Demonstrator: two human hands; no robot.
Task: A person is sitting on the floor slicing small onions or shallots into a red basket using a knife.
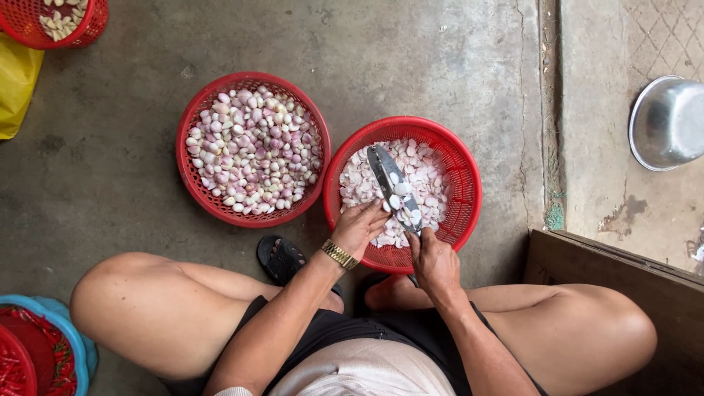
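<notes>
I sit low over two red plastic baskets on a concrete floor. The left basket [192, 117] is full of whole peeled shallots [253, 150]. The right basket [462, 161] holds cut pale shallot pieces [425, 176]. My right hand [434, 262] grips the handle of a broad knife [387, 176] whose blade lies flat over the right basket with several slices on it. My left hand [359, 226], with a gold watch on the wrist, rests at the blade's edge, fingers touching the slices.
A metal bowl [667, 121] stands at the far right. Another red basket [55, 22] and a yellow bag [15, 84] are top left. A blue-rimmed basket of red chillies [37, 359] is bottom left. A wooden board [623, 264] lies right of my knee.
</notes>
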